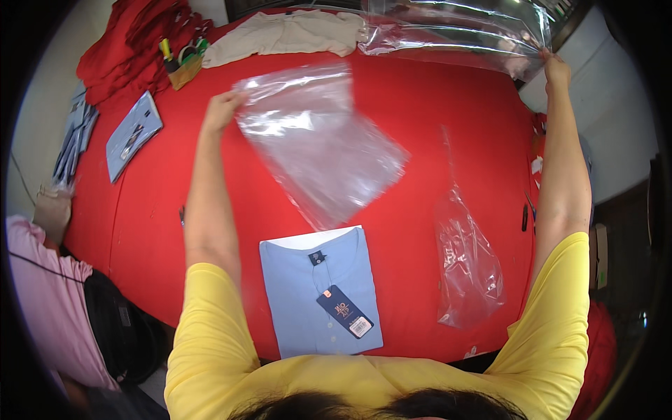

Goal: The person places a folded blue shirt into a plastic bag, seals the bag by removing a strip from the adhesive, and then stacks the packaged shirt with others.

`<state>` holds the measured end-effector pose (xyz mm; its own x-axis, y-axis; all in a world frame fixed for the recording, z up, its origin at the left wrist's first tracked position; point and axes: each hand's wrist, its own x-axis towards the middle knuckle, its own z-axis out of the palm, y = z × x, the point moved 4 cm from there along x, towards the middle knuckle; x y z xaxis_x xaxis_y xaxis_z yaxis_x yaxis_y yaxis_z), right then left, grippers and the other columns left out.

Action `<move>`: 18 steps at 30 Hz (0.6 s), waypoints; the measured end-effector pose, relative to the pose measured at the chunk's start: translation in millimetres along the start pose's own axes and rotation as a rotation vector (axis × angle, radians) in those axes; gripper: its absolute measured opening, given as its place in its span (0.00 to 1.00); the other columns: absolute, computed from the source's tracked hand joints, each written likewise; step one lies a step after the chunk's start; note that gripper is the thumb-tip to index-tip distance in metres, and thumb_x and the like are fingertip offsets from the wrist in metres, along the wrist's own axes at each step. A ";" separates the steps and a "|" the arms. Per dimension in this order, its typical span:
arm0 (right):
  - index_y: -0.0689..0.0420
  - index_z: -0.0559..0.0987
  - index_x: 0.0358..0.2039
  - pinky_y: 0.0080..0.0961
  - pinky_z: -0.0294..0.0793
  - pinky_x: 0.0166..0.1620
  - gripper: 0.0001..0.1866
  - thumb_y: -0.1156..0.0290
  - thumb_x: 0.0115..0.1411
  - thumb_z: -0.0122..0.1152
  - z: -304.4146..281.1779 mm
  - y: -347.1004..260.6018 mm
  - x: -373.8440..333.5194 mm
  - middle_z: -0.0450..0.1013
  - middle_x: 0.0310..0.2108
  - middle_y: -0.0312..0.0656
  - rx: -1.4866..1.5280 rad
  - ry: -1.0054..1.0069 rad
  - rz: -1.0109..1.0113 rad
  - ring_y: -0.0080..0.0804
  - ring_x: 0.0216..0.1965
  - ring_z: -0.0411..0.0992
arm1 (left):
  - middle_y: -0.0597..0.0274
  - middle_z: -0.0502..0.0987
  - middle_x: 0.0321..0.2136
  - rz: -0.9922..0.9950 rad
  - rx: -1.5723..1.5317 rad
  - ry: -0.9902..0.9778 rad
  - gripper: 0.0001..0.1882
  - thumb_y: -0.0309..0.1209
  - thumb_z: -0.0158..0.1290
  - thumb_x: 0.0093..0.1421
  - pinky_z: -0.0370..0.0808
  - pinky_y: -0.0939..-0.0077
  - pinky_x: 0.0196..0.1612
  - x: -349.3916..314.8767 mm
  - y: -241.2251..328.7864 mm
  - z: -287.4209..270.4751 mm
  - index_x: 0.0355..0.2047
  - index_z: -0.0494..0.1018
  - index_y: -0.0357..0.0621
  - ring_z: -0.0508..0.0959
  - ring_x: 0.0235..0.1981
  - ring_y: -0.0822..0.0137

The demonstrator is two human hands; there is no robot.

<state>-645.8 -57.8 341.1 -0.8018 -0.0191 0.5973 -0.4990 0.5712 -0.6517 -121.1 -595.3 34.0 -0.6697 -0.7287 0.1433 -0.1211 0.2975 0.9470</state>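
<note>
My left hand (225, 110) is closed on the upper left corner of a clear plastic bag (318, 140), which hangs spread and slightly blurred over the red-covered table. Far to the right, my right hand (556, 70) grips the corner of a larger clear plastic sheet or bag (455, 35) at the table's back edge. Close to my body lies a folded light blue shirt (301, 294) with a white backing showing at its neck. A dark hang tag (344, 311) on a string rests on its front.
Another clear bag (467, 266) lies at the right. Red garments (136, 52), a holder with tools (183, 70) and a cream cloth (283, 35) sit along the back. A packed blue garment (134, 136) is at the left. Someone in pink (63, 294) stands at the left edge.
</note>
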 end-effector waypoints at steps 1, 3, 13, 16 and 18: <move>0.52 0.83 0.42 0.26 0.66 0.51 0.20 0.52 0.57 0.62 -20.8 9.4 -1.2 0.78 0.44 0.41 0.092 0.029 -0.038 0.31 0.47 0.74 | 0.66 0.80 0.34 0.021 0.053 0.014 0.17 0.39 0.58 0.60 0.70 0.78 0.44 12.3 -6.7 -6.2 0.40 0.79 0.36 0.75 0.37 0.75; 0.57 0.81 0.45 0.23 0.66 0.52 0.19 0.58 0.59 0.62 -58.0 15.7 -7.6 0.78 0.44 0.41 0.295 0.067 -0.132 0.30 0.47 0.73 | 0.60 0.81 0.30 0.044 0.207 0.147 0.17 0.40 0.58 0.58 0.73 0.75 0.37 48.0 -31.1 -47.6 0.39 0.81 0.39 0.77 0.33 0.73; 0.39 0.79 0.49 0.42 0.52 0.66 0.18 0.70 0.59 0.57 -19.1 -138.3 -318.2 0.76 0.46 0.29 0.066 -0.736 -0.871 0.32 0.57 0.66 | 0.44 0.65 0.59 0.074 0.431 0.032 0.52 0.71 0.44 0.53 0.63 0.55 0.59 14.5 76.3 -17.1 0.64 0.56 0.41 0.67 0.59 0.48; 0.39 0.81 0.40 0.60 0.52 0.63 0.15 0.74 0.53 0.60 -27.8 -138.4 -425.5 0.74 0.43 0.30 -0.088 -0.851 -1.130 0.36 0.61 0.62 | 0.45 0.64 0.60 -0.270 -0.542 -0.699 0.52 0.72 0.36 0.57 0.61 0.54 0.60 -87.4 115.9 126.2 0.67 0.49 0.42 0.68 0.58 0.48; 0.42 0.80 0.37 0.65 0.49 0.63 0.11 0.71 0.53 0.62 -36.7 -123.5 -486.0 0.74 0.42 0.31 0.019 -1.000 -1.144 0.37 0.61 0.61 | 0.45 0.68 0.57 -0.311 -0.809 -0.739 0.48 0.67 0.38 0.60 0.63 0.55 0.59 -151.5 146.7 182.9 0.68 0.48 0.43 0.71 0.55 0.51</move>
<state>-182.3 -89.0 148.5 0.1251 -0.9669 0.2225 -0.9858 -0.1466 -0.0825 -171.4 -328.4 98.6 -0.9935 -0.0800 -0.0812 -0.0287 -0.5133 0.8577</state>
